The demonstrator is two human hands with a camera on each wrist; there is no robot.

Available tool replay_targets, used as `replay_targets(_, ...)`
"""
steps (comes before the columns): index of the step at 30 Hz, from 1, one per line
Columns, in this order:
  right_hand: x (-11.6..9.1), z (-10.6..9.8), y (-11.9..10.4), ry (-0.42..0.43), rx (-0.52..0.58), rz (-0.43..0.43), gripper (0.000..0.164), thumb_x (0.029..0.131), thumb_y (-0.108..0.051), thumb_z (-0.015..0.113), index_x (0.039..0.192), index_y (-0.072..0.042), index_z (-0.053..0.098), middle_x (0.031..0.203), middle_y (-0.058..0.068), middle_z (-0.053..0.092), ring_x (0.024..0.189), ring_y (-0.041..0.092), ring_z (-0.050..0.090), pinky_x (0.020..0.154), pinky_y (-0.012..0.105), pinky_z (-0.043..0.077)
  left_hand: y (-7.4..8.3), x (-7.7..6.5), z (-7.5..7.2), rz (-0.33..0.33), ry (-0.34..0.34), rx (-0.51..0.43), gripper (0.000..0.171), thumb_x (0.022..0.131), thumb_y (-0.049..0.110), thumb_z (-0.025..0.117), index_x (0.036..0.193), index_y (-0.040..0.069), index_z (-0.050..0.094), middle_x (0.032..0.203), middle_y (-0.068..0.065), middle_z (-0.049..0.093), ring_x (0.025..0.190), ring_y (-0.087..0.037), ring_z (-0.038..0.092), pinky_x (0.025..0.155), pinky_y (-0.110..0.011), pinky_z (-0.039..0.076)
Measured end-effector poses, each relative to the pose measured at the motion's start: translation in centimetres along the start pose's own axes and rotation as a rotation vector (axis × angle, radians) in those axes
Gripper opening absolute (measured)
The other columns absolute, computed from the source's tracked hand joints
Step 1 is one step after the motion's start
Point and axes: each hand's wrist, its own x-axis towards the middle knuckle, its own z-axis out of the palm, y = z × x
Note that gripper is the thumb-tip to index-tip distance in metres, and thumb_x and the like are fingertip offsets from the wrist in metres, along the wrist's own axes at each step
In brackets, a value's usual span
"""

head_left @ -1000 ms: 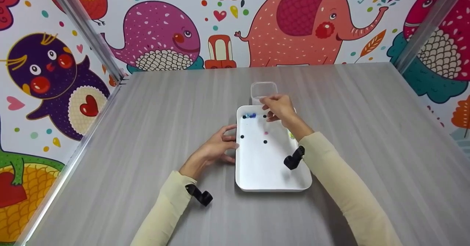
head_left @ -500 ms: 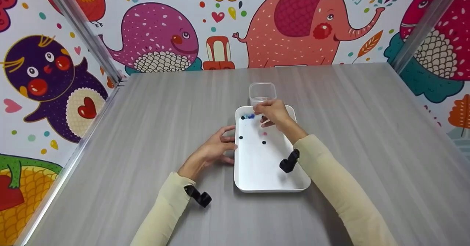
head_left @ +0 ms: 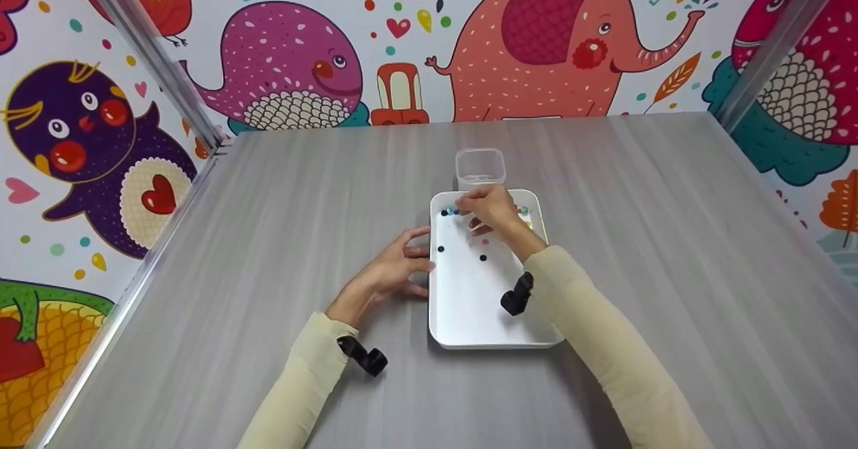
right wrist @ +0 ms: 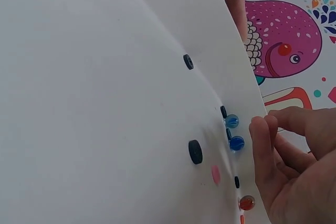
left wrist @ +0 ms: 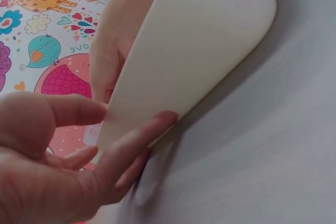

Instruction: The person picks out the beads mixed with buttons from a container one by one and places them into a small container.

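Observation:
A white tray (head_left: 462, 301) lies on the table. My left hand (head_left: 389, 268) is at its left side, fingers extended against the outer wall in the left wrist view. My right hand (head_left: 495, 209) is over the tray's far end, with thumb and index fingertips brought together near the far rim. I cannot tell whether something small is between them. In the right wrist view, a light blue marble (right wrist: 232, 121) and a darker blue marble (right wrist: 237, 143) lie along the far wall near those fingertips. Farther along is a reddish marble (right wrist: 247, 203).
Black discs (head_left: 483, 258) and a pink disc (right wrist: 216, 174) are spread over the tray floor. Green and yellow pieces (head_left: 526, 216) show at the far right corner. Behind the tray stands a clear plastic container (head_left: 480, 164). A patterned wall (head_left: 295, 67) closes off the back.
My right hand has moved left and slightly nearer, from in front of the clear container to over the tray's far end by the blue marbles. My left hand has stayed at the tray's side.

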Motion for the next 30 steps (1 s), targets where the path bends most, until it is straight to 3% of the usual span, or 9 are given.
replay_targets(15,1.0,1.3,0.4,0.054,-0.095,0.014,0.020,0.090,-0.019,0.071,0.102,-0.004,0.074,0.077,0.002,0.068,0.050,0.008,0.060,0.046,0.023,0.057,-0.1,0.0,-0.1,-0.012,0.007,0.006,0.073,0.093,-0.006,0.059,0.156,0.018,0.029,0.144,-0.024,0.049,0.115,-0.029,0.062,0.070,-0.046,0.065)
replay_targets(30,1.1,2.2,0.3,0.117,-0.168,0.038,0.015,0.090,-0.019,0.072,0.097,-0.006,0.076,0.078,0.003,0.069,0.048,0.009,0.059,0.040,0.022,0.052,-0.1,0.0,-0.1,0.008,-0.005,0.015,0.072,0.094,-0.007,0.057,0.156,0.015,0.028,0.144,-0.027,0.047,0.120,-0.035,0.061,0.072,-0.048,0.065)
